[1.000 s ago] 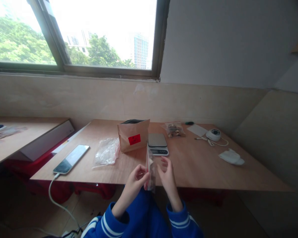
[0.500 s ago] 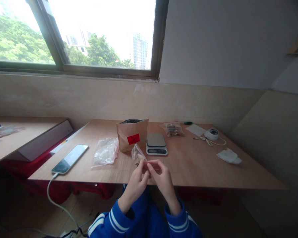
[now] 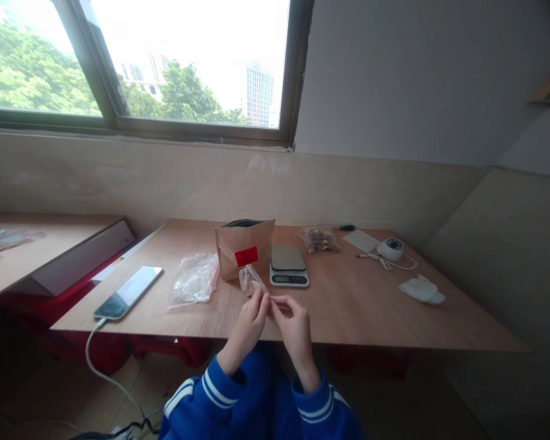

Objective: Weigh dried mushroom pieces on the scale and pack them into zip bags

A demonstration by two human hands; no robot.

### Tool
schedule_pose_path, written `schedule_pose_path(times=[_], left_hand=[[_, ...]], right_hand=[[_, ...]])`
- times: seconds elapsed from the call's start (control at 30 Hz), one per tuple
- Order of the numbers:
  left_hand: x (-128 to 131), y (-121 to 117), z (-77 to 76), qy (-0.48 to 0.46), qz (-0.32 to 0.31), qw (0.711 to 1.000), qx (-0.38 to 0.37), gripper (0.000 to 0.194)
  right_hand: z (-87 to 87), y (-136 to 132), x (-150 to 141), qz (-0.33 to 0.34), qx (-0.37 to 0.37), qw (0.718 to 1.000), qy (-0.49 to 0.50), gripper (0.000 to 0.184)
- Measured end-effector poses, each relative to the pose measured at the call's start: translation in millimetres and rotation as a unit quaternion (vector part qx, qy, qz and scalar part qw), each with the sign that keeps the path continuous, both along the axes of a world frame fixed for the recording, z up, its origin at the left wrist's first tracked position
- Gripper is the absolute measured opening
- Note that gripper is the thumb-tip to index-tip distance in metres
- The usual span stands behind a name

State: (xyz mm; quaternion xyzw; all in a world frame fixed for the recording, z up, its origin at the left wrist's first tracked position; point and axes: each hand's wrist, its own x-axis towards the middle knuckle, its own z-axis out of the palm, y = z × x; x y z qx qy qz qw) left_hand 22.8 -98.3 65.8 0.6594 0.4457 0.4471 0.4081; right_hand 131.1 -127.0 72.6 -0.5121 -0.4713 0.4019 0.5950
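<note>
A small clear zip bag (image 3: 247, 280) with pale brownish pieces inside is pinched near the table's front edge. My left hand (image 3: 251, 321) is closed on its near edge. Right beside it, my right hand (image 3: 293, 324) pinches the same edge, fingertips almost touching the left ones. Just behind the bag stands an open brown paper pouch (image 3: 229, 247) with a red label. To its right sits a white kitchen scale (image 3: 288, 267) with nothing on its plate. A stack of clear plastic bags (image 3: 193, 280) lies left of the pouch.
A phone (image 3: 128, 293) on a charging cable lies at the left. Farther back are a filled zip bag (image 3: 319, 239), a white paper (image 3: 360, 240) and a green-handled tool (image 3: 347, 228). A white round device (image 3: 390, 248) with a cord and a crumpled tissue (image 3: 422, 289) are at right.
Both hands have drawn their fingertips together along the bag's edge. The small bag has shifted slightly left and tilted, and the right forearm has come inward.
</note>
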Motion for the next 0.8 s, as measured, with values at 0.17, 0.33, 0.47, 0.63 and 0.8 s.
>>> schedule_pose_path(times=[0.17,0.33,0.47,0.63,0.8], left_hand=[[-7,4,-1.9,0.006,-0.011,0.999,0.036,0.026],[-2,4,-8.2,0.005,0.015,0.999,0.052,0.025],[0,4,-5.5,0.001,0.018,0.997,0.069,0.022],[-9,0,-8.3,0.011,-0.009,0.999,0.052,0.028],[-12,17,-27.5,-0.068,0.000,0.997,0.040,0.026]], right_hand=[[-3.4,8,1,0.027,-0.008,0.998,0.065,0.024],[-0.2,14,5,0.096,-0.044,0.980,0.171,0.025],[0.1,30,16,0.039,-0.043,0.983,0.176,0.025],[15.9,54,43,-0.114,-0.007,0.978,0.175,0.028],[44.7,64,46,-0.037,0.043,0.994,0.089,0.031]])
